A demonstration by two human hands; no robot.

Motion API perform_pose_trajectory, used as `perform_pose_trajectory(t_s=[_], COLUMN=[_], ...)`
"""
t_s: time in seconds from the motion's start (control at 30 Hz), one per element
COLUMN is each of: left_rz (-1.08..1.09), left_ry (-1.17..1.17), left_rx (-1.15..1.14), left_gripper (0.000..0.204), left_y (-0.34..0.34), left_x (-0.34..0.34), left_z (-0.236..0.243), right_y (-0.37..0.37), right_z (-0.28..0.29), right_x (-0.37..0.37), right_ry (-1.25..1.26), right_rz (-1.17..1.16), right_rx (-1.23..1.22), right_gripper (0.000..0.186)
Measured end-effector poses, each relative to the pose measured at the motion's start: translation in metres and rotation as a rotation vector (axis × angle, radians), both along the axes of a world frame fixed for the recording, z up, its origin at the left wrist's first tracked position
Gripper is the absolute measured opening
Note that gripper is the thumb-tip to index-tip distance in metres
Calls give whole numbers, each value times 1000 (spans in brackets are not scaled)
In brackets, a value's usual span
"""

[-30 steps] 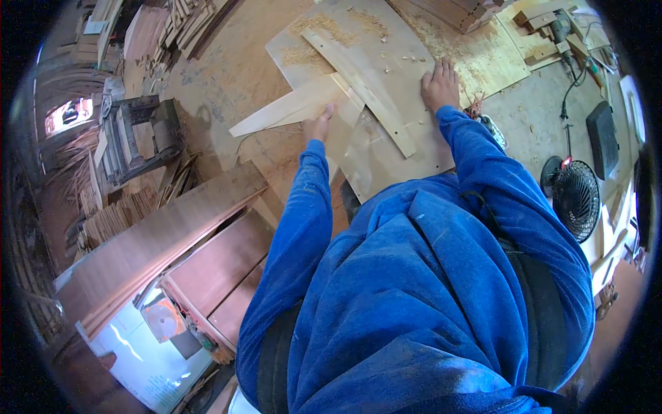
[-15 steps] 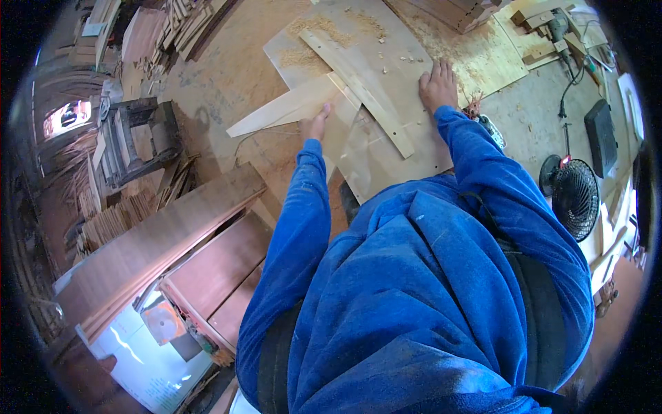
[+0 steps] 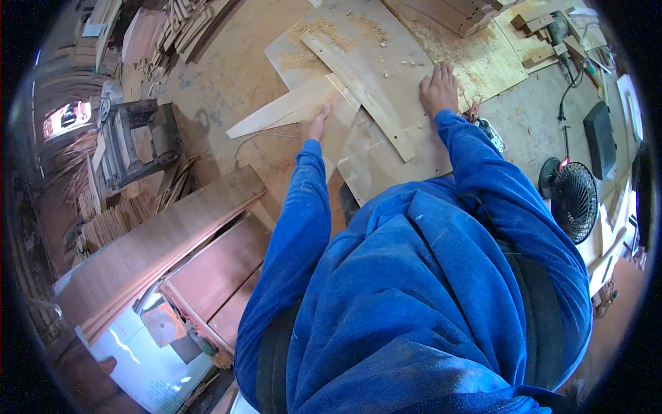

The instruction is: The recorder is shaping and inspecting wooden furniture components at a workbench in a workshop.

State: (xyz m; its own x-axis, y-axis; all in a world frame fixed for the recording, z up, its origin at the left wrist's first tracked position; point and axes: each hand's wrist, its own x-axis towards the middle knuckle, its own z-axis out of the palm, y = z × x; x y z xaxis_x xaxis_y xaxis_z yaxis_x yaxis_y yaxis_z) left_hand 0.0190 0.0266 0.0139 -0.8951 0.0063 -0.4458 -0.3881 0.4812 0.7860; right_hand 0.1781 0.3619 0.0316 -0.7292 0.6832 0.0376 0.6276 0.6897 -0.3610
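My left hand (image 3: 315, 125) grips the lower edge of a pale, tapered wooden board (image 3: 286, 107), thumb on top and the other fingers out of sight beneath. The board's narrow tip points left past the edge of the work surface. Its wide end meets a long wooden strip (image 3: 358, 98) with small holes, which lies slantwise across the work surface (image 3: 396, 62). My right hand (image 3: 440, 90) rests flat on that surface, right of the strip, fingers spread and pointing away from me. It holds nothing.
Wood shavings (image 3: 321, 31) lie around the strip's far end. To the right are a power tool (image 3: 558, 29) with a cord, a dark flat case (image 3: 600, 140) and a small black fan (image 3: 574, 201). Long boards (image 3: 158, 241) and a dark machine (image 3: 134, 141) stand at left.
Almost nothing differs. My right hand has shifted very slightly nearer to me; my left hand keeps its grip on the tapered board.
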Motion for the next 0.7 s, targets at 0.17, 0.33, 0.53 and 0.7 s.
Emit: perform_pose_trajectory(t_s=[0.17,0.33,0.53,0.7], left_rz=[50,-11,-31,4], left_ry=[1,-47,-12,-2], left_rx=[58,-121,-220,-73], left_gripper=[64,63,69,66], left_y=[-15,14,8,5], left_x=[-9,5,2,-2], left_z=[-31,26,27,6], right_y=[-4,2,-1,-1], right_z=[2,-7,-5,-6], right_x=[-6,3,-2,1], right_ry=[21,-52,-49,-23], right_rz=[10,-25,-7,-17], right_rx=[4,-12,8,-4], right_gripper=[62,62,63,62])
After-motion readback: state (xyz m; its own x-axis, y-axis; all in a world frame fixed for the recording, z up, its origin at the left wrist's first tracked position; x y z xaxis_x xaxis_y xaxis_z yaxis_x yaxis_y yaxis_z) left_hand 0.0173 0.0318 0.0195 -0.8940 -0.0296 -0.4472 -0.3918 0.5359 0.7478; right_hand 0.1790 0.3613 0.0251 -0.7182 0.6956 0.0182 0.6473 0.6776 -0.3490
